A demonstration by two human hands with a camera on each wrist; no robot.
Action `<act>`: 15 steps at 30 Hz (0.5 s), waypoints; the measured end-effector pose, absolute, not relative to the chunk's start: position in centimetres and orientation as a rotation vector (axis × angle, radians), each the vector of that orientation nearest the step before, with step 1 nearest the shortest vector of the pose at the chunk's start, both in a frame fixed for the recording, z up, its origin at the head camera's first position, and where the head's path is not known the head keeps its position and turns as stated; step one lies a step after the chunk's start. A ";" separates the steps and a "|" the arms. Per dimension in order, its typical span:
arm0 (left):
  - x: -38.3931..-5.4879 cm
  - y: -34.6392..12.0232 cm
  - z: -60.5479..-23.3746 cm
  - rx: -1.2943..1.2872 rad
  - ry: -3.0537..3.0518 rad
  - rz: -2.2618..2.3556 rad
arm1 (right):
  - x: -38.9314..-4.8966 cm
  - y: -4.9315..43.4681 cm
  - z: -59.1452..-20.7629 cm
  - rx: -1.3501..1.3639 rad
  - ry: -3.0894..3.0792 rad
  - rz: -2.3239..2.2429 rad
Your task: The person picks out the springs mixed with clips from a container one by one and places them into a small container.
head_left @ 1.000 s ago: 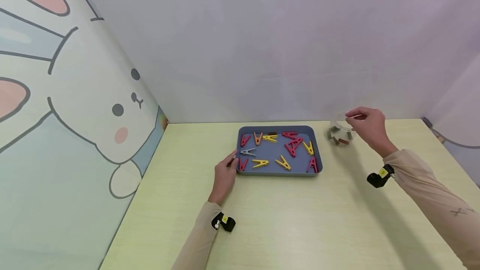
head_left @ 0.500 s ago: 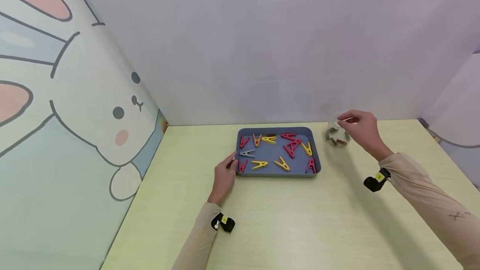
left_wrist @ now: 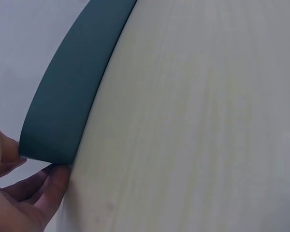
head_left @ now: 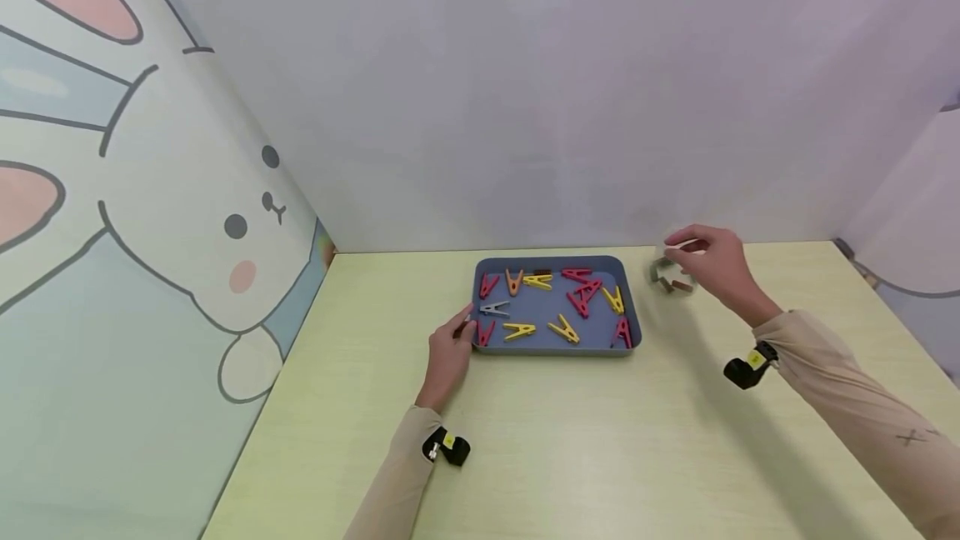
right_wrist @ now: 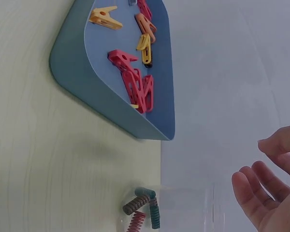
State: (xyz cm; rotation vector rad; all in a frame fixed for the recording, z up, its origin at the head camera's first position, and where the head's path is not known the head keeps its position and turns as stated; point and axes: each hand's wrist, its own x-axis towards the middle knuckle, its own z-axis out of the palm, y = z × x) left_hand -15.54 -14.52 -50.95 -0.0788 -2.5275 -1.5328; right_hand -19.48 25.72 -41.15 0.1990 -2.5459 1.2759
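Note:
A blue-grey tray [head_left: 557,350] with several plastic spring clips, such as a yellow clip [head_left: 564,328] and a red clip [head_left: 622,332], lies on the table. My left hand [head_left: 447,357] grips its left end; in the left wrist view the thumb and fingers meet the tray's end wall at rim and base. My right hand [head_left: 716,263] hovers over a clear container [right_wrist: 210,212] right of the tray. Thumb and fingers are parted, with nothing between them in the right wrist view. Small coil springs, among them a teal spring [right_wrist: 155,215] and a red spring [right_wrist: 136,222], lie in the container.
A dark ribbed piece [head_left: 542,272] lies at the tray's back edge beside a yellow clip. The light wood table [head_left: 555,440] ends at a pale curtain wall [head_left: 480,107]. A wall with a cartoon rabbit [head_left: 172,190] stands on the left.
My right hand has moved left and slightly down over the clear container, and its thumb and fingers have parted. The left hand stays at the tray's end.

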 end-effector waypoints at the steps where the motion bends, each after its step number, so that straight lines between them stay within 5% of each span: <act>1: -15.6 -14.6 -51.0 -0.081 -2.526 -1.532 | -19.5 25.6 -41.1 0.202 -2.546 1.272; 15: -15.6 -14.7 -51.1 -0.071 -2.538 -1.521 | -19.5 24.0 -41.4 0.246 -2.611 1.358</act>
